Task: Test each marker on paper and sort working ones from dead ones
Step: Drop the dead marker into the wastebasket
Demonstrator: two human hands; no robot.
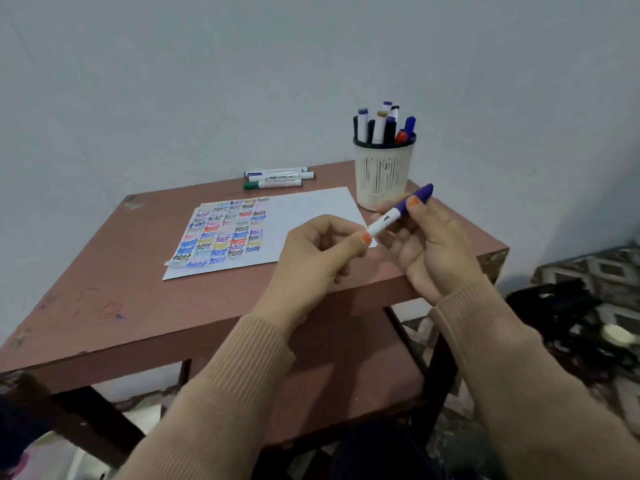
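Left hand (311, 258): pinching the white barrel end of the purple marker (398, 211) between thumb and curled fingers.
Right hand (426, 244): gripping the purple cap end of the same marker, thumb pressing on top, fingers curling underneath.
Purple marker: being held off the table between both hands, tilting with the cap end up and to the far right, hanging over the right edge of the test sheet (304, 216), just near of the holder cup (382, 178).
Test sheet: lying flat on the table (104, 292), left part carrying rows of the word "test" in many colours, right part showing blank.
Holder cup: standing at the far right of the table, holding a bunch of capped markers (381, 124) upright.
Loose markers (277, 178): lying side by side at the far edge, left of the holder cup, apart from the sheet.
Sleeves (242, 368): tan ribbed knit, covering both wrists.
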